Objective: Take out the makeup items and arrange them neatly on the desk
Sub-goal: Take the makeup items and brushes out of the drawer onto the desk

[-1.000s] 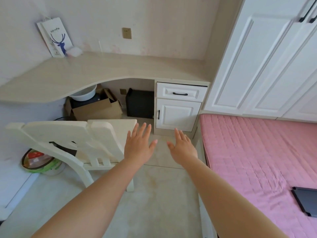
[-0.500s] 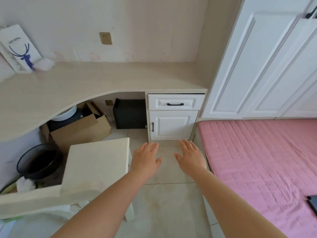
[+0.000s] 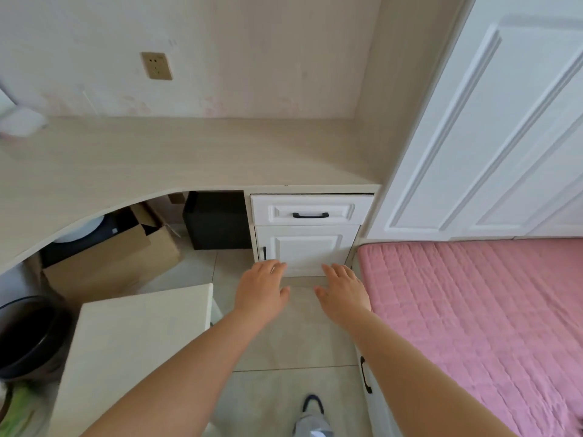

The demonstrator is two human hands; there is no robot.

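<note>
The left hand (image 3: 260, 290) and right hand (image 3: 344, 290) hover flat, fingers relaxed and empty, below the closed drawer (image 3: 310, 209) — makeup items are unseen, likely inside it, small, light, breakable — so take its stiff black handle (image 3: 310, 215) just ahead.

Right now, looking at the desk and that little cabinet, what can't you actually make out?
All in the head view:
- Makeup items: none visible; the drawer and cabinet door are closed, hiding their contents.
- White thing on the desk: blurred and cut by the left edge.
- Cardboard box: contents shadowed under the desk.
- Left hand and right hand: whether the fingertips touch the door is unclear.
</note>
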